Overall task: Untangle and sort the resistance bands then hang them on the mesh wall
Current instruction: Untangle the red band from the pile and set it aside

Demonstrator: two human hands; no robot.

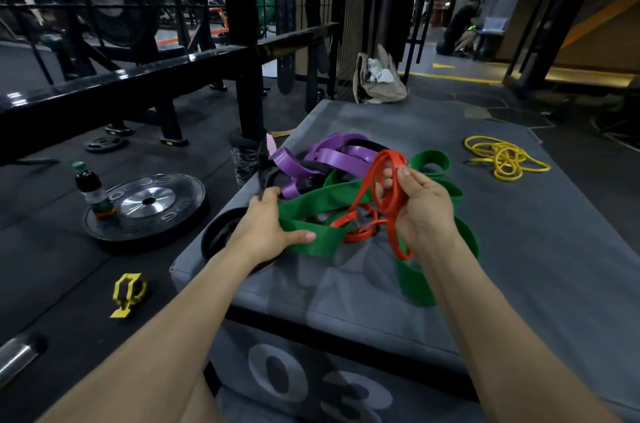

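A tangled pile of resistance bands lies on a grey padded box (519,249). My right hand (422,211) holds coils of a thin red band (388,163) lifted above the pile; its lower loops still run through the tangle. My left hand (266,232) presses on a wide green band (311,204), thumb on top of it. Purple bands (332,156) and black bands (311,166) lie behind, intertwined. A thin yellow band (502,158) lies apart at the far right of the box. The black mesh wall (349,7) stands behind the box.
A black weight plate (166,211) with a bottle (91,189) on it lies on the floor to the left, near a yellow collar clamp (128,293). A beige bag (379,76) leans by the mesh. A black rack frame (246,42) stands to the left. A person crouches far back right.
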